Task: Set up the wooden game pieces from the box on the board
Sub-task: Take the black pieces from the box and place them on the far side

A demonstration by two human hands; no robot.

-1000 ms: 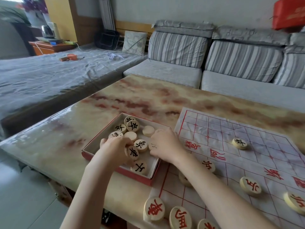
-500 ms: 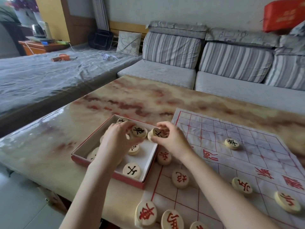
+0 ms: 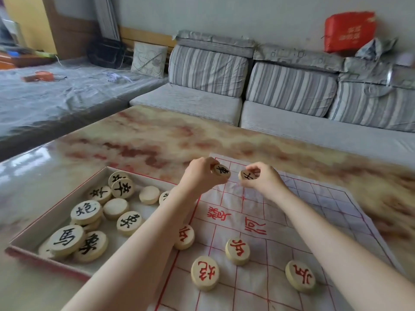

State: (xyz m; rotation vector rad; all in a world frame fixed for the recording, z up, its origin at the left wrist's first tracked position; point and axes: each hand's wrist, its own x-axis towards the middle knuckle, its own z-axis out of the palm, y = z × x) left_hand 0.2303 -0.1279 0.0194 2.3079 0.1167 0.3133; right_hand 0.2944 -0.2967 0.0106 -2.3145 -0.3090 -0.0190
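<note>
Home living room. A grey striped sofa (image 3: 202, 102) with plump back cushions (image 3: 206, 70) is running along a pale wall. To its left, a long seat is lying under a clear plastic sheet (image 3: 56, 97). A patterned throw pillow (image 3: 149, 58) is leaning in the corner. A red bag (image 3: 350, 30) is sitting on the sofa's back, and a glossy marble-look counter (image 3: 146, 140) is standing in front.

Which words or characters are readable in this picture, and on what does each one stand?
"馬", black: horse piece in the box.
"象", black: elephant piece, box.
"炮", black: cannon piece, box.
"卒", black: pawn piece, box.
"車", black: chariot piece, left hand.
"士", black: guard piece, right hand.
"兵", red: soldier piece on the board.
"炮", red: red cannon piece, board.
"河", red: printed on the board; neighbouring character unclear.
Red bag: print too blurred.
</note>
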